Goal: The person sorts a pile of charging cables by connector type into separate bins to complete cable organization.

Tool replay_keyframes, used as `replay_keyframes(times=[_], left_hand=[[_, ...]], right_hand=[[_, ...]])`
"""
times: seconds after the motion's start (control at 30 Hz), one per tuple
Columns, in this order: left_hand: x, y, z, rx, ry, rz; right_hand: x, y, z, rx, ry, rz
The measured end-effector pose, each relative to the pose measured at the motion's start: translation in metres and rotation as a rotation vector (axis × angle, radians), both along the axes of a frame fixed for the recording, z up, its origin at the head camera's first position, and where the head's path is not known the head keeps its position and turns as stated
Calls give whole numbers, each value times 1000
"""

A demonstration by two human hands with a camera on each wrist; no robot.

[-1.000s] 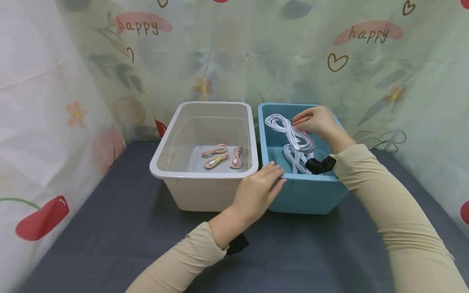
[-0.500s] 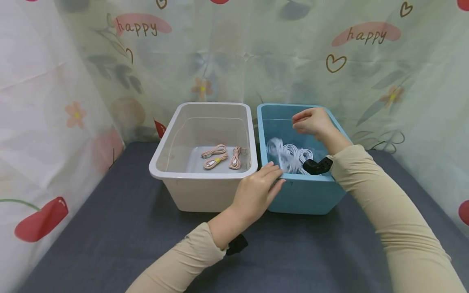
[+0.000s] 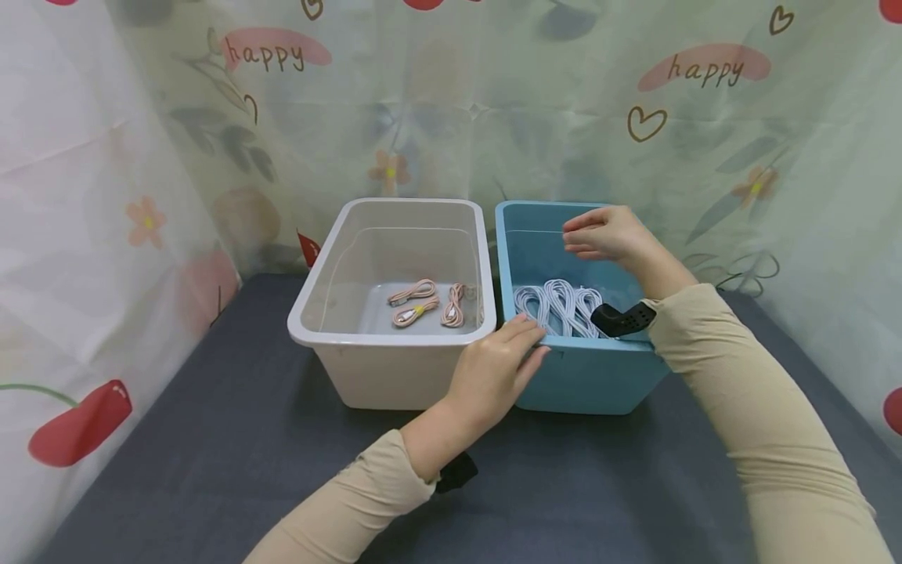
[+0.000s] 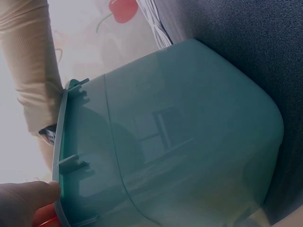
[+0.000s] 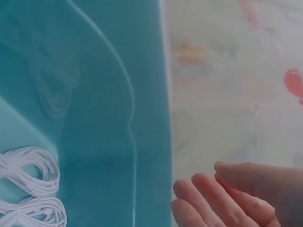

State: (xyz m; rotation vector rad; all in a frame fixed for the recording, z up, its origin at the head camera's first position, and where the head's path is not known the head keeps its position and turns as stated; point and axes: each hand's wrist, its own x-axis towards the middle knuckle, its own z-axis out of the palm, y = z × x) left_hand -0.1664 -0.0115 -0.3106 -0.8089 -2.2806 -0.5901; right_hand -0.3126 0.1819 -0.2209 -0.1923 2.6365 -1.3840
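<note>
My right hand (image 3: 611, 237) hovers over the back of the blue bin (image 3: 588, 377), its fingers extended and nothing in them. The right wrist view shows the same hand (image 5: 232, 198) with thumb and fingers apart from the white cables. Coiled white cables (image 3: 560, 304) lie side by side on the bin's floor, partly hidden by the front rim and the right wrist's black strap. My left hand (image 3: 486, 374) holds the blue bin's front rim near its left corner; in the left wrist view the thumb (image 4: 45, 193) lies against the rim and the fingers are mostly hidden.
A beige bin (image 3: 395, 339) with a pale rim stands close to the left of the blue one. Inside it are three bundled pink cables (image 3: 416, 314). Both stand on a dark grey cloth (image 3: 232, 439), with a printed curtain (image 3: 437, 117) behind.
The right hand has let go of a coiled white cable, which dropped to the left side of the blue bin's floor beside the others. The left hand has stayed at the rim.
</note>
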Motion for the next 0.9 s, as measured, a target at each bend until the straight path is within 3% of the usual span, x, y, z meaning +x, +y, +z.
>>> replay_keyframes(times=[0.37, 0.63, 0.9], left_hand=[[1, 0, 0, 2, 20, 10], [0, 1, -1, 11, 26, 6], [0, 1, 0, 8, 26, 5]], right_hand=[[31, 27, 11, -21, 40, 79], [54, 56, 5, -28, 63, 57], [75, 88, -4, -99, 129, 6]])
